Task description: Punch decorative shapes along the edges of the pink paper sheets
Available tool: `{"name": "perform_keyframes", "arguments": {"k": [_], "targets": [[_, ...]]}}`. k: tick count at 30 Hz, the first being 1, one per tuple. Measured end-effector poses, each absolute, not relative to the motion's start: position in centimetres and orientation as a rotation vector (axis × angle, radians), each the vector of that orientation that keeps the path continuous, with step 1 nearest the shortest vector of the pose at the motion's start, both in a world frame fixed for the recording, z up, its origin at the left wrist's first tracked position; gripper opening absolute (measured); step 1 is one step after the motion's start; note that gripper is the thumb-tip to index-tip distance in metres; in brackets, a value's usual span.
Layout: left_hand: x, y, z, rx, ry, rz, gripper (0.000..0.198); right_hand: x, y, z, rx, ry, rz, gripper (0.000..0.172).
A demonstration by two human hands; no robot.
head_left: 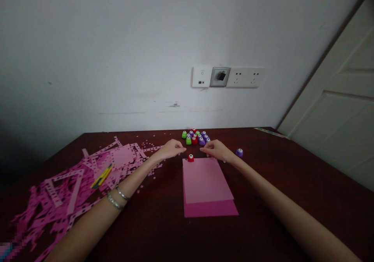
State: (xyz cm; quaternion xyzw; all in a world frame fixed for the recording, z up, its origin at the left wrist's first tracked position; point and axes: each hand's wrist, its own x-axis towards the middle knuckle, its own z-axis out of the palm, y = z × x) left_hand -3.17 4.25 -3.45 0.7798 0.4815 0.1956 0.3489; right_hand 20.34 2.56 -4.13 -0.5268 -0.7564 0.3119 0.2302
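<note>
No words, brands or numbers that I can read from here
I make out one small round sign (202,73) on the white wall plate (196,78), with a faint line above it too tiny for me to read, and the markings on the narrow strip (271,132) at the table (257,215) edge are illegible to me

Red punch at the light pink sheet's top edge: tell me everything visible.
The small, rounded, plastic-looking red punch has a white top with a dark centre. It stands upright at the top edge of the light pink rectangular paper sheet, near its left corner, seemingly touching it. Neither the left hand nor the right hand touches it. Whether paper sits in a slot is too small to tell.
</note>
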Motion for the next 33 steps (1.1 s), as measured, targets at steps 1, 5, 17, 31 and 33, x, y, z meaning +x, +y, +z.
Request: {"name": "perform_keyframes", "arguments": {"k": [1,5,17,31,33], "targets": [[-2.9,4.2,-3.0,2.011,1.237,0.483,0.037,20.0,2.6,-3.8,-1.457,-2.076,0.978,0.041],[-2.2,4.0,-1.5,1.96,1.2,0.35,0.04,18.8,2.7,-2.9,-1.429,-2.078,1.309,0.049],[-2.2,5.3,-1.9,1.774,1.128,0.119,0.035,16.8,2.7,-1.9,-1.536,-1.988,1.547,0.039],[-1.2,6.5,-1.9,1.747,1.099,-0.119,0.041,16.1,5.1,-2.7,-1.696,-2.034,1.788,0.019],[-1.0,6.9,-1.9,1.738,1.116,-0.17,0.041,15.8,5.6,-2.6,-1.708,-2.063,1.838,0.016]]}}
